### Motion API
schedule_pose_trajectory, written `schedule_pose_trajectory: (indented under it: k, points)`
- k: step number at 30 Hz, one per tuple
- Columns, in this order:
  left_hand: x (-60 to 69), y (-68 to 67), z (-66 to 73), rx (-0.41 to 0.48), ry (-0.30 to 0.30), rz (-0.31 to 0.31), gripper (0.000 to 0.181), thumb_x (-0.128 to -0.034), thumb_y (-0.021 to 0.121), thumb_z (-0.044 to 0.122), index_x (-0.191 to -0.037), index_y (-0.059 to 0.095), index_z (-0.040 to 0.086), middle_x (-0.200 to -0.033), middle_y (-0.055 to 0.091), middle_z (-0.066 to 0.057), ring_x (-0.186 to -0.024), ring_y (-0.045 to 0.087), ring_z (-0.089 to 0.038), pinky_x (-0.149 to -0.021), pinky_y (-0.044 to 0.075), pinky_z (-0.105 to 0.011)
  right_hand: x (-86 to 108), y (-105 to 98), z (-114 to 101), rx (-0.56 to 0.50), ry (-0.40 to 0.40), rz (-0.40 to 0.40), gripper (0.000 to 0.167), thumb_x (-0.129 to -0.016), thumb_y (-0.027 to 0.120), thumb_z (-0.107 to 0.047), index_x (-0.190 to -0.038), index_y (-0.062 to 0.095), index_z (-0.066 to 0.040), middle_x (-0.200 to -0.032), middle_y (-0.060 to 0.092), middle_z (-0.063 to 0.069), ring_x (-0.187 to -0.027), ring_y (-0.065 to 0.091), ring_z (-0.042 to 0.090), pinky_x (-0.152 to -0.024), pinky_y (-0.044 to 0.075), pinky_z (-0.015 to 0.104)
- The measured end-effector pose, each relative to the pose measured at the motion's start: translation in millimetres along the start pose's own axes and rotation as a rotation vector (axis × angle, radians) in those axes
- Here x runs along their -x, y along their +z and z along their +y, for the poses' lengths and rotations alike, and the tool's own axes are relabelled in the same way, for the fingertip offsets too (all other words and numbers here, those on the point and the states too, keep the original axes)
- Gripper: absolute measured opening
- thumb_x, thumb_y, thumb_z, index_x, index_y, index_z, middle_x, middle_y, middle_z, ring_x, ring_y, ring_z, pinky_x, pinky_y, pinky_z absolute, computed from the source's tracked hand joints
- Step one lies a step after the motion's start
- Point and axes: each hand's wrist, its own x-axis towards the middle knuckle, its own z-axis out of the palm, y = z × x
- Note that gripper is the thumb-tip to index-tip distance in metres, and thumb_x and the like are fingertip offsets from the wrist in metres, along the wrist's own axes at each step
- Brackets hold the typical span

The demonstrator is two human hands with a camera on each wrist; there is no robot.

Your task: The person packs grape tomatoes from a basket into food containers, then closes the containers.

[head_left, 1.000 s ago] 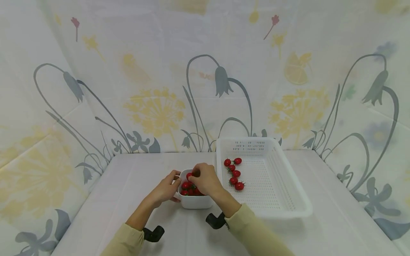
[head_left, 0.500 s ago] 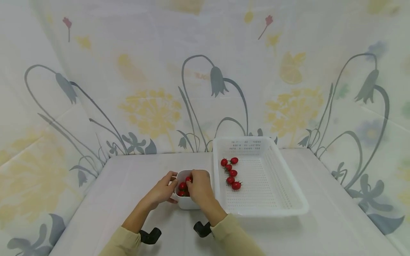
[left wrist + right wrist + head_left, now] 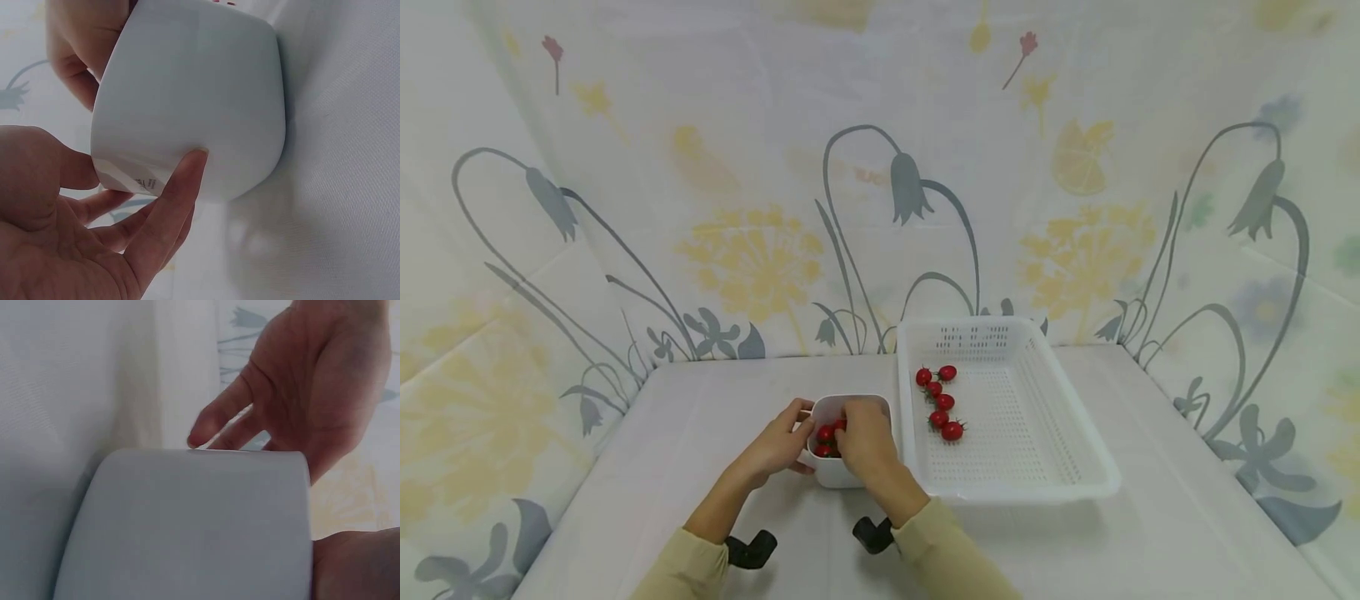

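A small white container (image 3: 842, 475) stands on the table, with several red cherry tomatoes (image 3: 825, 434) inside. My left hand (image 3: 778, 443) grips its left side. In the left wrist view the thumb is at the rim and a finger lies along the white wall. My right hand (image 3: 865, 437) reaches down into the container from the right, its thumb beside a tomato. The fingertips of that hand are hidden, so whether they hold a tomato cannot be seen. In the right wrist view only a part of my right hand (image 3: 359, 565) shows beyond the rim.
Just right of the container stands a wide white perforated basket (image 3: 1078, 417). Several cherry tomatoes (image 3: 945, 402) lie along its left side. White cloth covers the table (image 3: 715, 400), and a flower-patterned curtain (image 3: 760, 167) hangs behind.
My right hand has moved lower into the container; a second ago its fingers pinched a tomato near the rim. My left hand keeps its grip. The head view has shifted slightly.
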Motion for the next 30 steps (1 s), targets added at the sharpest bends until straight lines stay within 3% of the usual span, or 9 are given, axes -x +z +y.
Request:
schedule_pose_trajectory:
  k: [5, 12, 17, 23, 30]
  points:
    - [-1.1, -0.2, 0.6, -0.003, -0.017, 0.013, 0.03, -0.1091, 0.044, 0.012, -0.137, 0.045, 0.002, -0.139, 0.049, -0.027, -0.094, 0.056, -0.03, -0.064, 0.065, -0.045, 4.3, -21, -6, -0.002, -0.065, -0.036, 0.024, -0.091, 0.076, -0.007, -0.11, 0.071, 0.006, -0.103, 0.071, 0.018, -0.096, 0.066, 0.031, -0.087, 0.061, 0.045]
    - [-2.3, -0.4, 0.0, -0.012, -0.021, 0.004, 0.031, -0.1096, 0.043, 0.015, -0.138, 0.045, 0.003, -0.142, 0.049, -0.026, -0.1, 0.061, -0.033, -0.065, 0.065, -0.046, 8.1, -80, -18, -0.014, -0.082, -0.126, 0.032, -0.094, 0.072, -0.015, -0.121, 0.069, 0.001, -0.117, 0.067, 0.017, -0.107, 0.063, 0.031, -0.093, 0.058, 0.048]
    - [-1.9, -1.0, -0.7, -0.009, -0.02, 0.008, 0.032, -0.1095, 0.043, 0.015, -0.138, 0.045, 0.002, -0.143, 0.048, -0.027, -0.104, 0.062, -0.035, -0.066, 0.065, -0.046, 3.5, -119, -15, -0.033, -0.111, -0.176, 0.032, -0.095, 0.072, -0.017, -0.123, 0.069, -0.003, -0.125, 0.067, 0.013, -0.117, 0.061, 0.033, -0.099, 0.055, 0.048]
    - [-2.2, -1.9, -1.4, -0.014, -0.027, 0.007, 0.032, -0.1095, 0.042, 0.015, -0.138, 0.045, 0.002, -0.143, 0.048, -0.026, -0.105, 0.062, -0.036, -0.066, 0.065, -0.047, -16.3, -149, 5, 0.025, -0.2, -0.223, 0.035, -0.096, 0.071, -0.017, -0.127, 0.066, -0.001, -0.126, 0.068, 0.014, -0.115, 0.064, 0.032, -0.098, 0.056, 0.044]
    - [-4.5, 0.5, 0.3, -0.023, -0.042, 0.022, 0.032, -0.1093, 0.043, 0.016, -0.139, 0.047, 0.003, -0.144, 0.048, -0.024, -0.108, 0.058, -0.036, -0.066, 0.065, -0.046, -51.0, -166, 57, 0.023, -0.25, -0.244, 0.037, -0.096, 0.068, -0.013, -0.128, 0.063, 0.005, -0.126, 0.066, 0.021, -0.115, 0.064, 0.039, -0.098, 0.055, 0.049]
